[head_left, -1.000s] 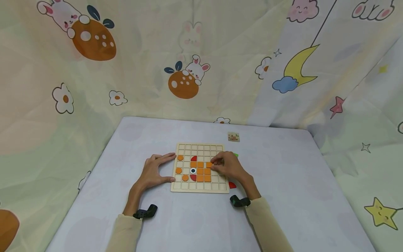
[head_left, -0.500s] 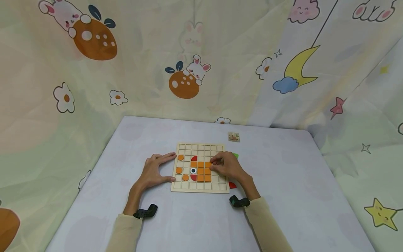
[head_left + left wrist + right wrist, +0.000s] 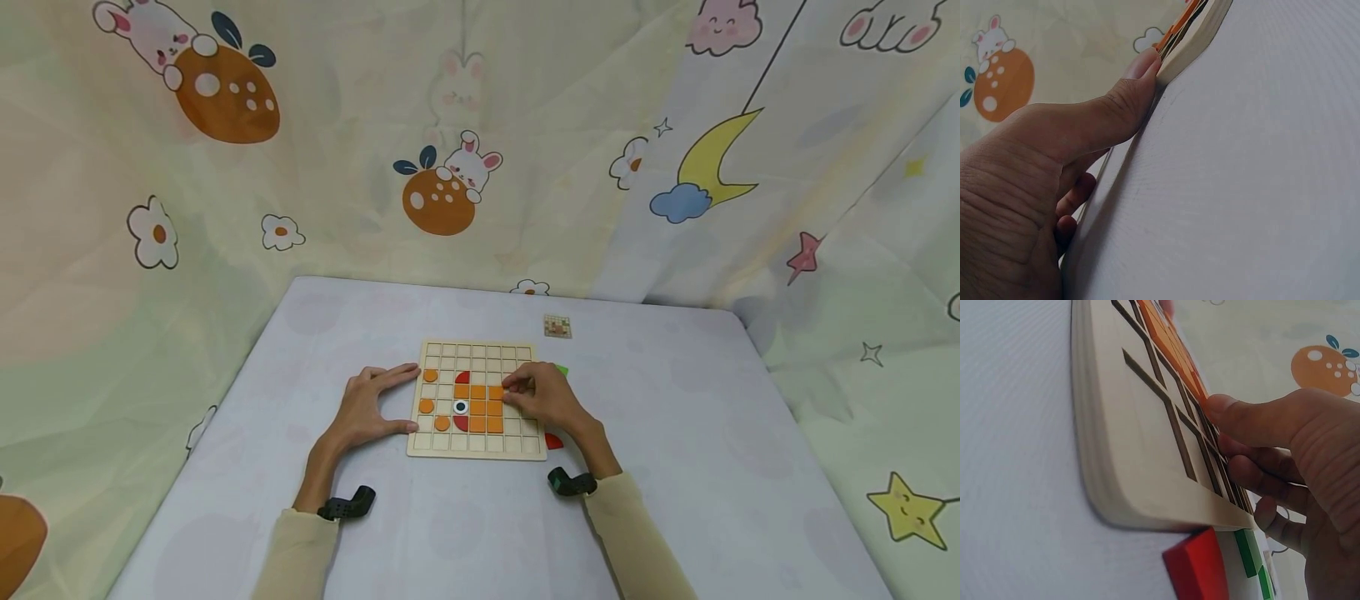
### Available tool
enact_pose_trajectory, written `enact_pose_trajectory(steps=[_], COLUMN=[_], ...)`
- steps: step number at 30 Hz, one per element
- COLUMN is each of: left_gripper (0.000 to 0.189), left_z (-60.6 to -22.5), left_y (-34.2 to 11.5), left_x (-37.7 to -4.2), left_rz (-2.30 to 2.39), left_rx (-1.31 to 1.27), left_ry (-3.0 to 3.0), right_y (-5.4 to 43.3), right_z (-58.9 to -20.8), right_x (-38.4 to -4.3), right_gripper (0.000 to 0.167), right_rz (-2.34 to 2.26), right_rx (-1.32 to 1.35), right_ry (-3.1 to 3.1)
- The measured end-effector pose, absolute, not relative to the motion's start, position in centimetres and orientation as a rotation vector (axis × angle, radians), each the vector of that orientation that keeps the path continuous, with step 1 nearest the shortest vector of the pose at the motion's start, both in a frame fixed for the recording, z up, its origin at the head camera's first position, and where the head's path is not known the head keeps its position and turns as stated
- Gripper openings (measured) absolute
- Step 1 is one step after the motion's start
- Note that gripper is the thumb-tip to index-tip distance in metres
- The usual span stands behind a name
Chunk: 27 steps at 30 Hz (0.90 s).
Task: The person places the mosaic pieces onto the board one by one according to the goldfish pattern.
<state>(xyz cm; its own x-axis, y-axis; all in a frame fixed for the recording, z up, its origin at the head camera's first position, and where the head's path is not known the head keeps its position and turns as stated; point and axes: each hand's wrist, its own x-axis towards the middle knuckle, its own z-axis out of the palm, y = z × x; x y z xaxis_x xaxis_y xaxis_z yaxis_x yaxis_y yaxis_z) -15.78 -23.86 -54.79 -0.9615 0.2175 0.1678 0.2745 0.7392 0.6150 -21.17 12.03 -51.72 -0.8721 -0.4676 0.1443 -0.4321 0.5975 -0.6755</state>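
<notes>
A wooden grid board (image 3: 450, 447) lies on the white table, filled partly with flat tiles. Orange square tiles (image 3: 477, 408) form a block, with red quarter-round tiles (image 3: 461, 423) and an eye tile (image 3: 461, 407) at its left side. Three round orange tiles (image 3: 430, 376) sit farther left. At the block's upper right corner, my right hand (image 3: 547, 393) pinches an orange square tile (image 3: 495, 392) that lines up with its neighbours; the right wrist view shows the thumb (image 3: 1225, 406) on orange. My left hand (image 3: 363, 407) spans the board's left edge, thumb (image 3: 1138, 78) and fingertips touching it.
Beside the board's right edge lie a red piece (image 3: 1197, 565) and green pieces (image 3: 1249, 551), partly hidden by the right hand in the head view. A small patterned card (image 3: 557, 326) is behind the board. Printed cloth hangs around the table.
The orange square tile has shifted slightly left and down, into line with the block, with my right fingers still at it. My left hand has stayed at the board's edge.
</notes>
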Motion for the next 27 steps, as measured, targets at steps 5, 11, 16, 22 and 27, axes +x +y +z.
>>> enact_pose_trajectory(steps=[5,11,16,22,27], left_gripper=[0.099,0.099,0.099,0.099,0.099], left_z=[-54.8,-54.8,-54.7,-54.8,-54.9], left_y=[-23.9,-23.8,-23.8,-23.9,-23.9], left_x=[-15.8,-15.8,-15.8,-15.8,-15.8], left_rz=[-1.024,-1.017,-1.014,-1.029,-1.031], left_rx=[-0.404,-0.408,-0.408,-0.423,-0.425], left_ry=[-2.851,-2.854,-2.858,-2.823,-2.817], right_y=[11.9,11.8,11.9,12.1,12.9], right_z=[-51.8,-51.7,-51.6,-51.7,-51.6], right_x=[-21.2,-21.2,-21.1,-21.2,-21.1], right_gripper=[0.014,0.013,0.013,0.013,0.014], right_rz=[-1.151,-1.162,-1.162,-1.138,-1.125], right_rx=[-0.781,-0.803,-0.795,-0.812,-0.816], right_ry=[2.759,2.746,2.753,2.769,2.778])
